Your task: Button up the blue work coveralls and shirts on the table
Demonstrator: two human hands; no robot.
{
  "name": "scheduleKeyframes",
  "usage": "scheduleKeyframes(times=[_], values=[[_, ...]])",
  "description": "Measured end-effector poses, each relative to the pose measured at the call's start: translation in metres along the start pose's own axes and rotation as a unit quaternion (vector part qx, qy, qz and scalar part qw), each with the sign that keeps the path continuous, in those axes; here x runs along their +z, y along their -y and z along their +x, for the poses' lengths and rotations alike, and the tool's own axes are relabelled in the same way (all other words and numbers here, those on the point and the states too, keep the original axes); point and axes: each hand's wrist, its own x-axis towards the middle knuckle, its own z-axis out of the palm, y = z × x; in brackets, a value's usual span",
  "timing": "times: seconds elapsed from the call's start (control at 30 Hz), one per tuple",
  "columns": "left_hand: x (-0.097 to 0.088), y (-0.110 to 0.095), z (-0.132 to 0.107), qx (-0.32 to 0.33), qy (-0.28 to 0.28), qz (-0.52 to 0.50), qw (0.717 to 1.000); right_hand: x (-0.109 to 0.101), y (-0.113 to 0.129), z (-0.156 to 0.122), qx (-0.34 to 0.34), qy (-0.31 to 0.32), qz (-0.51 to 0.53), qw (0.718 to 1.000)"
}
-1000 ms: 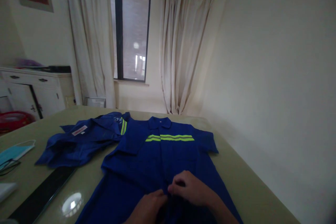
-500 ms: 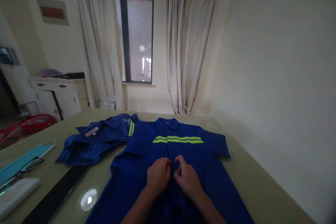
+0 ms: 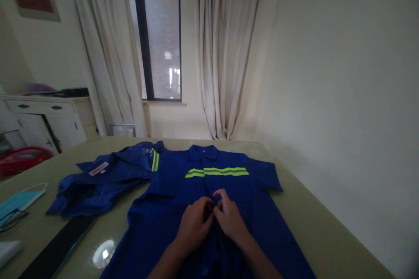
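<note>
Shirt (image 3: 229, 188), blue, yellow bands (image 3: 226, 171) across chest, spread on our table (image 3: 322, 226), collar (image 3: 203, 152) at far end. Left hand (image 3: 194, 222) and right hand (image 3: 230, 218), ours: both curled, close together over shirt front; whether they grip cloth, we cannot tell.

left hand (image 3: 194, 223), right hand (image 3: 231, 218) and forearms (image 3: 168, 258) are bare.

A: Collared garment (image 3: 229, 188)?
B: Solid deep blue; chest band (image 3: 226, 171) striped in yellow-green and grey.
A: Tabletop (image 3: 314, 213) and curtains (image 3: 224, 52)?
B: Tabletop, pale olive; curtains, cream; face mask (image 3: 21, 201), light blue.
</note>
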Motion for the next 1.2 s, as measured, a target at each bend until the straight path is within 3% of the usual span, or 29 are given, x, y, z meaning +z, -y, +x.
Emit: scheduleKeyframes(times=[0.13, 0.27, 0.4, 0.57, 0.7, 0.83, 0.9, 1.0, 1.2], values=[[-0.002, -0.003, 0.000, -0.015, -0.003, 0.011, 1.000, -0.005, -0.012, 0.004, 0.010, 0.065, 0.149, 0.987], [-0.007, -0.006, -0.003, -0.014, 0.062, -0.006, 0.998, -0.007, -0.018, 0.009, 0.023, 0.077, 0.220, 0.972], [-0.011, -0.001, -0.003, -0.010, 0.108, 0.011, 0.994, -0.010, -0.018, 0.011, 0.006, 0.043, 0.204, 0.978], [-0.022, 0.011, 0.001, -0.026, 0.188, -0.109, 0.976, -0.024, -0.013, 0.004, -0.020, 0.000, 0.056, 0.998], [-0.025, 0.013, -0.001, -0.012, 0.152, -0.114, 0.982, -0.036, 0.008, -0.011, -0.074, -0.013, -0.094, 0.993], [-0.021, 0.016, 0.000, -0.029, 0.110, -0.115, 0.987, -0.036, 0.024, -0.025, -0.154, 0.079, -0.080, 0.982], [-0.018, 0.019, 0.002, -0.047, 0.100, -0.136, 0.985, -0.030, 0.022, -0.028, -0.147, 0.106, -0.114, 0.977], [-0.014, 0.022, 0.005, -0.049, 0.081, -0.142, 0.985, -0.020, 0.015, -0.027, -0.134, 0.086, -0.169, 0.973], [-0.011, 0.024, 0.005, -0.039, 0.052, -0.134, 0.989, -0.011, 0.010, -0.024, -0.200, 0.077, -0.226, 0.950]])
